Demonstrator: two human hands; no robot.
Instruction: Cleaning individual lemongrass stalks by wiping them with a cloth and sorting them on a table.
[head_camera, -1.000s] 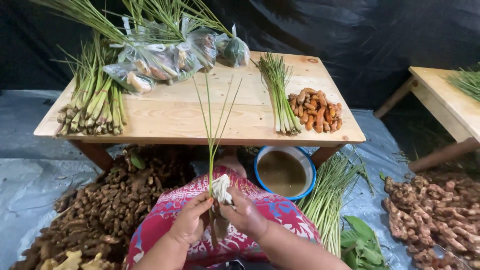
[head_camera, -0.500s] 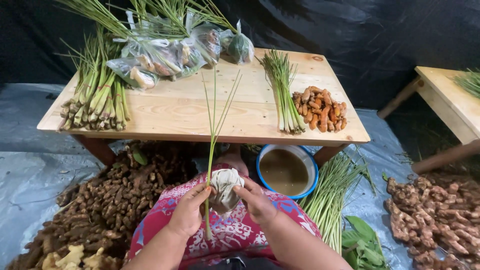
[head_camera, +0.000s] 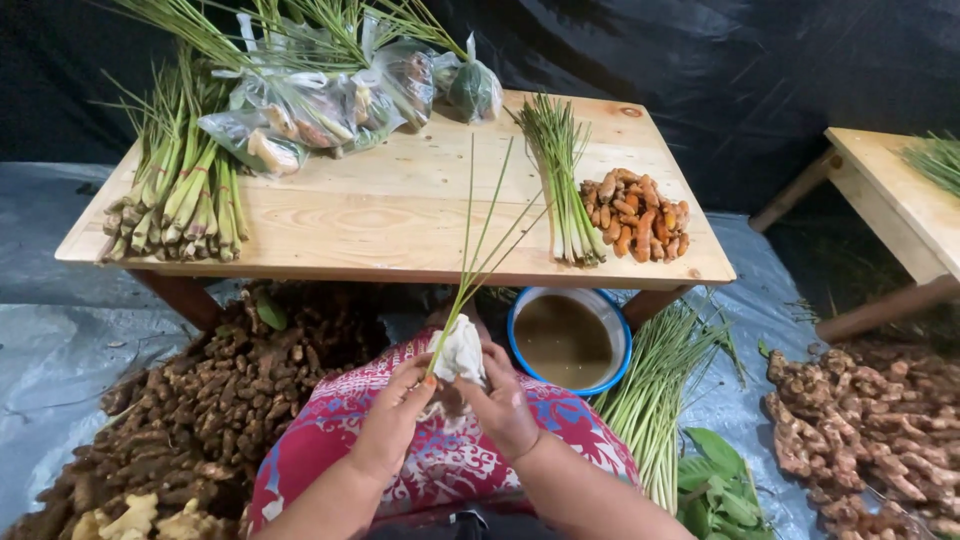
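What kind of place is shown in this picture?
Probably a makeshift produce-packing spot, perhaps for a market. A low wooden table holds lemongrass bundles and bagged produce, and root piles lie on a plastic ground sheet.

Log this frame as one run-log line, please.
left hand: holds lemongrass stalk | right hand: holds clear bag at stalk base | table: lemongrass bundles, turmeric pile

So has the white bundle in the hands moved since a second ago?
Yes. The white bundle, held between the left hand and right hand, has risen toward the wooden table edge, nearer the blue-rimmed bowl.
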